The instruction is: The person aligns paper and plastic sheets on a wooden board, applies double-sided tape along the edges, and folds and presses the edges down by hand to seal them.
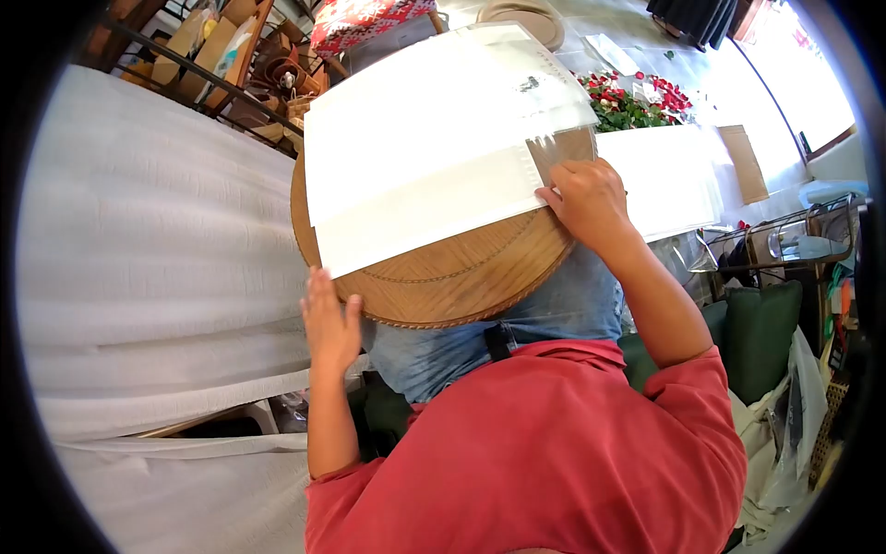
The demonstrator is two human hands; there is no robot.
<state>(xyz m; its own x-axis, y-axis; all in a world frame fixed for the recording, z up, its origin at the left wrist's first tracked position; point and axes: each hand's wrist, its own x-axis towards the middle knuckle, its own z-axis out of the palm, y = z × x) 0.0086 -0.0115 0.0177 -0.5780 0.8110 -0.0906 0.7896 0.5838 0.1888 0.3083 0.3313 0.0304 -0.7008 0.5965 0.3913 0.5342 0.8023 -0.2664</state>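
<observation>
White sheets of paper [415,138] cover much of a round wooden table [443,286] with a carved rim. At their right end a clear plastic sleeve [558,148] shows the wood through it. My right hand [589,198] is closed at this end, fingers curled on the plastic and the thumb by the near corner of the paper. My left hand [332,328] is open, its fingers stretched out along the table's left edge, close to the near left corner of the paper. What lies under the right fingers is hidden.
Red and white flowers with green leaves [637,102] lie beyond the table to the right. More white sheets [660,180] are beside it. A white curtain [166,249] hangs at the left. Shelves with boxes [208,55] stand behind it; a wire rack [784,240] is at the right.
</observation>
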